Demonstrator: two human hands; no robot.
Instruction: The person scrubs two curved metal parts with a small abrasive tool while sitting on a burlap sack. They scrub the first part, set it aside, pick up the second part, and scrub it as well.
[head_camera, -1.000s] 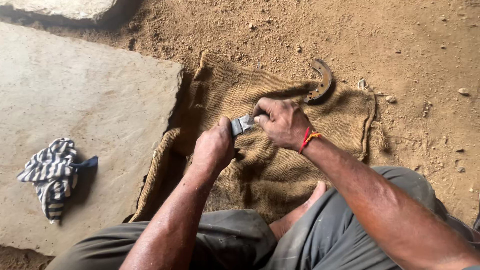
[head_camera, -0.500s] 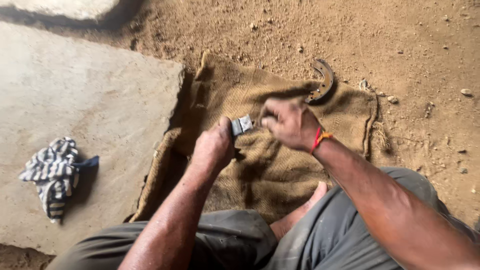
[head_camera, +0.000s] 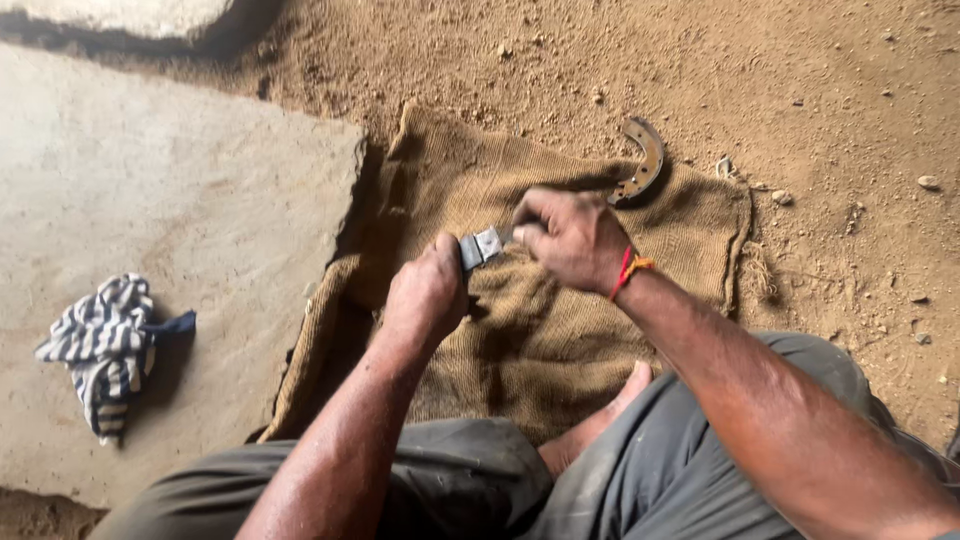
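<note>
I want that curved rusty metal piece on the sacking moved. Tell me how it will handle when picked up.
The curved metal piece looks rigid and probably heavy for its size: thick, rusty metal. Its rough surface should not slip from fingers. It lies flat, half on the burlap sack, half on sandy ground, so it is unlikely to roll.

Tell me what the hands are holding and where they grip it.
A small grey metal piece: left hand closed around one end, right hand at the other end.

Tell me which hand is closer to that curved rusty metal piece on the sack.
Right. The right hand sits just below and left of the curved metal piece, nearly touching it. The left hand is farther down-left, gripping the small metal bar.
</note>
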